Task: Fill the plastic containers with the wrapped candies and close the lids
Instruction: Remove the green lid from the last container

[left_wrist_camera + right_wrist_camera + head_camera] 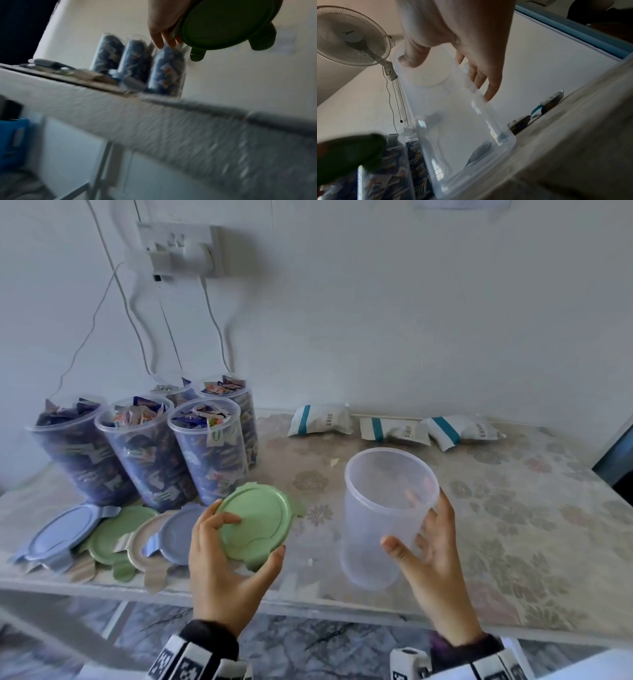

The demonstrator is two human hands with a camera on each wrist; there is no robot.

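An empty clear plastic container (383, 508) stands upright near the table's front edge, and my right hand (428, 546) grips its side with thumb in front and fingers behind; the right wrist view shows that container (458, 132) the same way. My left hand (226, 546) holds a green lid (255, 523) by its rim, tilted above the table just left of the container. From below, the green lid (226, 23) looks dark. Several clear containers (147, 446) packed with wrapped candies stand lidless at the back left.
Several blue, green and beige lids (113, 535) lie overlapping along the front left edge. Three white sealed bags with teal stripes (394, 428) lie at the back by the wall. The floral table top (513, 508) stretches to the right. Cables hang from a wall socket (181, 248).
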